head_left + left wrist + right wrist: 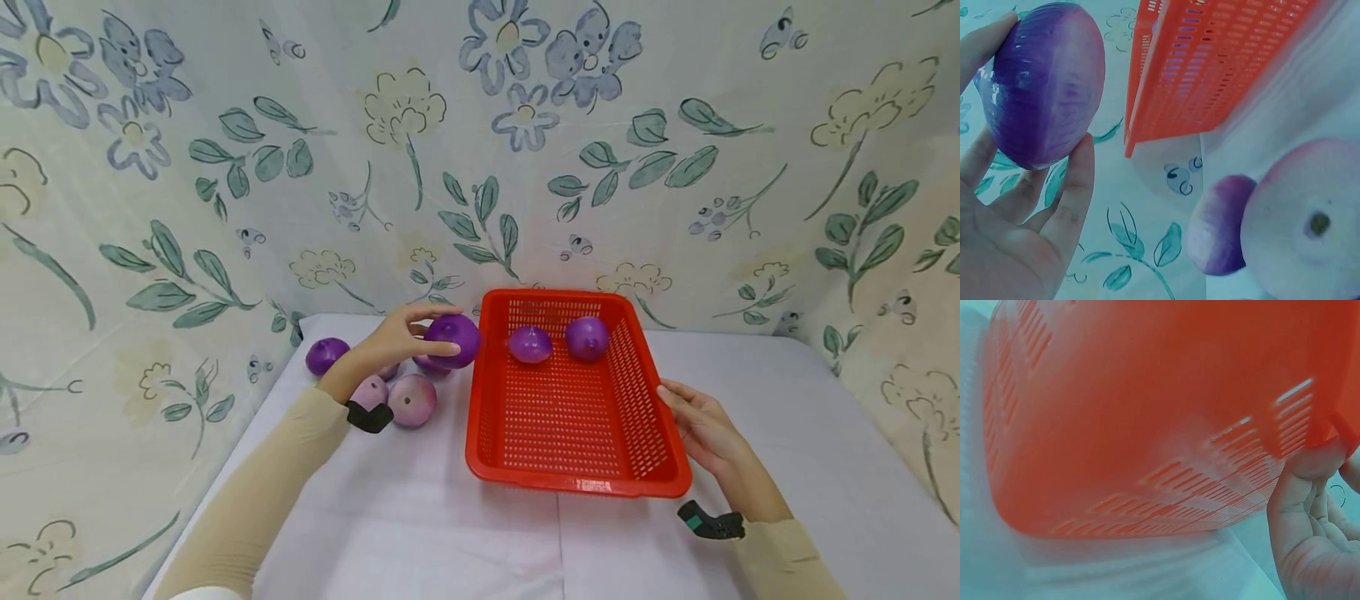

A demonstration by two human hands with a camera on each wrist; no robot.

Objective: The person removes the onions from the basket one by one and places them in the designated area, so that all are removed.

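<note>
My left hand [393, 340] holds a purple onion [461, 340] at the left rim of a red plastic basket [558, 425], its fingers and thumb spread round the onion's sides. In the left wrist view the onion [1047, 87] appears glossy, dark purple on one side and paler on the other. With thumb and fingers, my right hand [708, 429] grips the basket's right rim; the right wrist view shows this hand [1316, 519] at the rim from below. Two purple onions, one on the left [530, 344] and one on the right [587, 338], lie at the basket's far end.
Several more onions sit on the white-covered table left of the basket, among them a dark purple one [327, 357] and a pale pink one [412, 401]. Some are partly hidden behind my left hand and wrist. A flower-printed cloth [465, 167] hangs behind the table.
</note>
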